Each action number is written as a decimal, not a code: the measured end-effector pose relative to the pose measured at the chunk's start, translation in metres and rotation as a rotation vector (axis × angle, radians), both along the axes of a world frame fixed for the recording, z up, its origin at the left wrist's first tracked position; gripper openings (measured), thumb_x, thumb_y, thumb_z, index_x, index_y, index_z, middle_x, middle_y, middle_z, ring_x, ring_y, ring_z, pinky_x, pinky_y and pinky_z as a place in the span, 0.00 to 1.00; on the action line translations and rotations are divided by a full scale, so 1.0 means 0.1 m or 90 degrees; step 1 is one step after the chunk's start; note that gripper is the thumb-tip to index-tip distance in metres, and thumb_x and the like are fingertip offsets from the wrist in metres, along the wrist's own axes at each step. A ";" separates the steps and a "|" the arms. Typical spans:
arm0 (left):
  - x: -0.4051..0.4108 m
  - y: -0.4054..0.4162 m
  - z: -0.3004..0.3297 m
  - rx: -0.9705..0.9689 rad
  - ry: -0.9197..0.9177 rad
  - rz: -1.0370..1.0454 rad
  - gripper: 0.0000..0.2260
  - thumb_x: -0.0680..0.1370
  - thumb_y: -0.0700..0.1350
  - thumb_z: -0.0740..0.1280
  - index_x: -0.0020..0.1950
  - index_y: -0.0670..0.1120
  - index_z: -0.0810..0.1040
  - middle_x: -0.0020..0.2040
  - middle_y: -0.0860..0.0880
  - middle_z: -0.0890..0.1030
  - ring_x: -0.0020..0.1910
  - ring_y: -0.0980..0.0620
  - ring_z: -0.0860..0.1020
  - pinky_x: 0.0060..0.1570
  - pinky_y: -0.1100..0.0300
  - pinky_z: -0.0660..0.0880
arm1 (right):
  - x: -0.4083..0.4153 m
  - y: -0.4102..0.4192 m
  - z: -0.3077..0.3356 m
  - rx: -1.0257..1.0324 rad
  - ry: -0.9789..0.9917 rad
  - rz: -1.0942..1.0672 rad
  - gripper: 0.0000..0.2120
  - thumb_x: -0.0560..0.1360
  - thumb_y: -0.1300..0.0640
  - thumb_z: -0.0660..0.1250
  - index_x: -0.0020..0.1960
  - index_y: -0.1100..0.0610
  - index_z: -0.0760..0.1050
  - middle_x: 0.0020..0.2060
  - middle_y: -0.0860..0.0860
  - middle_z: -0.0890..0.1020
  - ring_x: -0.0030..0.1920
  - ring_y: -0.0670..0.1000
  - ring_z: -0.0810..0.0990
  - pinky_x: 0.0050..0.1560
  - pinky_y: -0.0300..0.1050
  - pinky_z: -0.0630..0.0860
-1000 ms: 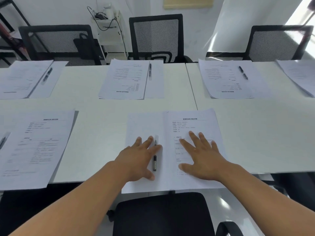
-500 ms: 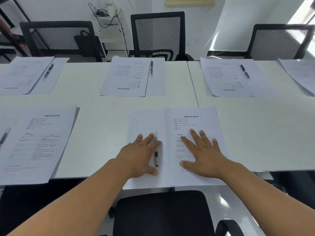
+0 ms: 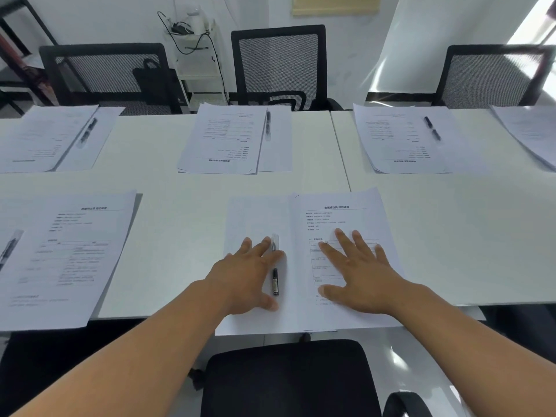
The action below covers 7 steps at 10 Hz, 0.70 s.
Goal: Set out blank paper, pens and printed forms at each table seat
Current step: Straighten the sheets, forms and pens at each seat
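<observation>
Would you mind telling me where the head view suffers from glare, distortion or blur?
Head view: daylight glares off the wall at upper right; wide-angle distortion bows the table edges; the left hand thumb looks slightly blurred; small form print is unreadable.

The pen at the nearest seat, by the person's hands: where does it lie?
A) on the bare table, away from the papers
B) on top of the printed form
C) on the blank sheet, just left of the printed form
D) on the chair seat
C: the pen lies on the blank sheet, beside the left edge of the printed form, with the left hand resting flat against it and the right hand flat on the form.
</observation>
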<state>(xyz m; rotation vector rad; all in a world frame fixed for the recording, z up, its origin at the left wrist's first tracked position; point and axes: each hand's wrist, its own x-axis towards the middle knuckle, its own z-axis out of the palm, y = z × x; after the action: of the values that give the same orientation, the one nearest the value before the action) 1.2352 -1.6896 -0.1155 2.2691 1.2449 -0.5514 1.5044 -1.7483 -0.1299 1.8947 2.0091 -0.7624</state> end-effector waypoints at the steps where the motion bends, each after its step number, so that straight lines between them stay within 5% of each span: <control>1: 0.01 0.00 0.01 -0.005 0.001 0.005 0.47 0.78 0.61 0.77 0.88 0.61 0.50 0.90 0.57 0.42 0.89 0.44 0.41 0.84 0.37 0.58 | 0.00 0.02 0.00 0.000 0.001 -0.001 0.46 0.81 0.28 0.58 0.87 0.38 0.34 0.85 0.47 0.29 0.85 0.56 0.27 0.85 0.68 0.37; 7: -0.01 -0.01 -0.01 -0.010 -0.002 0.009 0.47 0.78 0.60 0.77 0.88 0.62 0.49 0.89 0.57 0.41 0.89 0.45 0.40 0.85 0.37 0.56 | -0.03 -0.01 0.00 -0.011 -0.007 -0.007 0.46 0.81 0.28 0.58 0.87 0.39 0.34 0.85 0.47 0.29 0.85 0.57 0.27 0.84 0.69 0.37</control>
<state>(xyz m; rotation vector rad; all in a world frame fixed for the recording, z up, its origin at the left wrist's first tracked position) 1.2343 -1.6910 -0.1168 2.2452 1.2495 -0.5514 1.5015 -1.7491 -0.1296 1.8970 1.9810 -0.7688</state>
